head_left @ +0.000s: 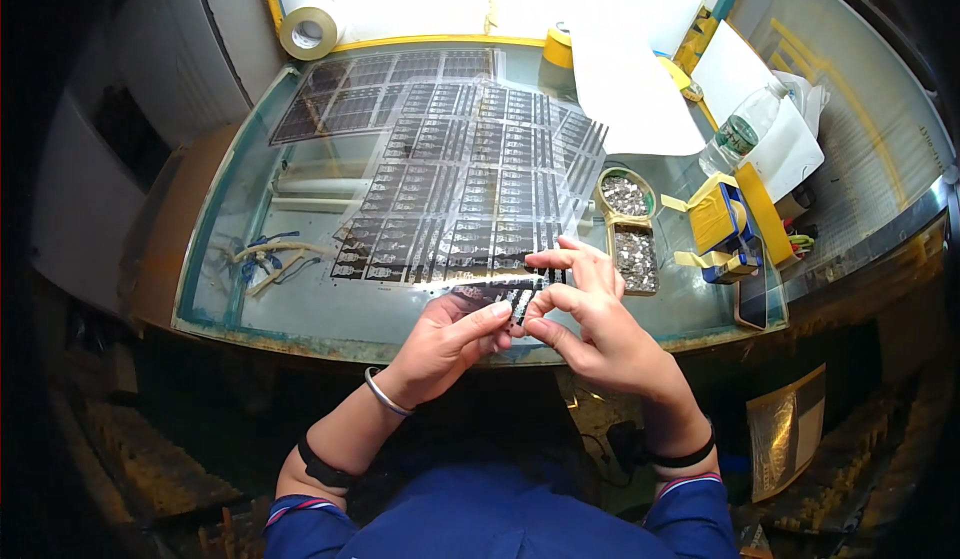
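My left hand [440,347] grips a dark film strip with pale printed patterns [519,298], its thumb lying on top and its fingers underneath. Close beside it, my right hand [610,337] pinches thumb and forefinger together at the strip's right edge, with the other fingers raised. What sits in that pinch is too small to make out. Just beyond both hands, several large patterned film sheets [450,179] overlap on the glass table [300,321]. My hands are over the table's near edge and partly hide the strip.
Right of the sheets, a two-part container [656,259] holds many small silvery pieces. Farther right are yellow-and-blue tape dispensers [718,221], a phone [751,299] and a clear bottle [738,131]. A tape roll [309,33] stands far left; cords [268,254] lie left.
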Tool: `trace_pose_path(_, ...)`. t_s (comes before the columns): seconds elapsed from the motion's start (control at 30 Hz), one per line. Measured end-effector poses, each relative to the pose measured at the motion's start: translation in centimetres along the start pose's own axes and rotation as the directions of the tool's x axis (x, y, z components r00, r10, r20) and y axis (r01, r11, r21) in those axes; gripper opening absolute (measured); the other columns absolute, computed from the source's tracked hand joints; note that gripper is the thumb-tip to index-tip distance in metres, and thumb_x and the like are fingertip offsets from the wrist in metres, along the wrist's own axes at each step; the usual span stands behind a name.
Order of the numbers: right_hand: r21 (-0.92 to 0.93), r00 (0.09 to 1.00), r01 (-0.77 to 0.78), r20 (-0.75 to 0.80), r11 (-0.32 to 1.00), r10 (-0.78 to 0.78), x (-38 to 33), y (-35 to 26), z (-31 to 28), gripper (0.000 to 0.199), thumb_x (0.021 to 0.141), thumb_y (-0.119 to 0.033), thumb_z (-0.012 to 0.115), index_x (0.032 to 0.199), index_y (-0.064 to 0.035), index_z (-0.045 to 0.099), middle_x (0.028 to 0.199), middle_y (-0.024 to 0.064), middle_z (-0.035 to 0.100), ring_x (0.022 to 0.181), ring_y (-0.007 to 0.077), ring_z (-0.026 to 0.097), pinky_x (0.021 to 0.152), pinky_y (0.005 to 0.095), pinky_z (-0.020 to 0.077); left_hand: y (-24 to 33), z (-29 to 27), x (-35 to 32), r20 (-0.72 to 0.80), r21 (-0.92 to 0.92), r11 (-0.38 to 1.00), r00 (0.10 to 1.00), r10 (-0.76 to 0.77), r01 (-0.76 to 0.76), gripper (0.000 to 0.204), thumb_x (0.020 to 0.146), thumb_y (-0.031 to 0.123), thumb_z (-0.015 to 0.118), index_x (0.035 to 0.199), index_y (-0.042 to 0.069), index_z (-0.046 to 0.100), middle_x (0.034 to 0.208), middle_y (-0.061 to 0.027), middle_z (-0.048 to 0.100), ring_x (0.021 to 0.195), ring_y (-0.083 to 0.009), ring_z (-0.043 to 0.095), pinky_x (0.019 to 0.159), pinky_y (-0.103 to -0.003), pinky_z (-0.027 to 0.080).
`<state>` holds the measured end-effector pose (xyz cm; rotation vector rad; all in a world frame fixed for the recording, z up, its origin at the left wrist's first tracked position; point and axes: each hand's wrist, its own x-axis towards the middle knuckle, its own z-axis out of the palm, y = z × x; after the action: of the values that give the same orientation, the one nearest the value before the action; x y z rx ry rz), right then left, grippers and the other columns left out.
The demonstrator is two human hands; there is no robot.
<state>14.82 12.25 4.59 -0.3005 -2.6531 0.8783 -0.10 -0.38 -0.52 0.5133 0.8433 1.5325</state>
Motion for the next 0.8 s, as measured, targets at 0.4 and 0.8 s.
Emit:
trace_pose_path(0.4, -0.064, 0.999, 0.035, -0.025, 0.997, -0.037, -0.1, 0.3, 0.5, 0.012, 0.076, -0.016, 0.067, 0.084, -0.0103, 0.059, 0.125, 0.0142, 0.044, 0.123, 0.0377, 0.029, 0.099, 0.0473, 0.0163, -0.1, 0.0, 0.0, -0.006, -0.006, 1.0, 1.0, 0.022, -0.022, 0.015, 0.09, 0.012, 0.056, 0.099, 0.002, 0.059, 0.087, -0.005, 0.062, 0.076, -0.0101, 0.056, 0.071, -0.024, 0.046)
trace_pose_path(0.8, 0.762, 0.881, -0.302, -0.005, 0.573, 0.472, -4.0, 1.6, 2.4, 0.016, 0.088, -0.017, 0.058, 0.086, -0.0025, 0.051, 0.08, 0.0072, 0.056, 0.068, 0.0113, 0.054, 0.06, 0.0224, 0.0434, 0.0, 0.6, -0.3, -0.046, 0.003, 0.998, 0.997, 0.056, -0.056, 0.023, 0.09, 0.01, 0.051, 0.109, -0.002, 0.054, 0.1, -0.0102, 0.061, 0.088, -0.0159, 0.059, 0.08, -0.028, 0.047)
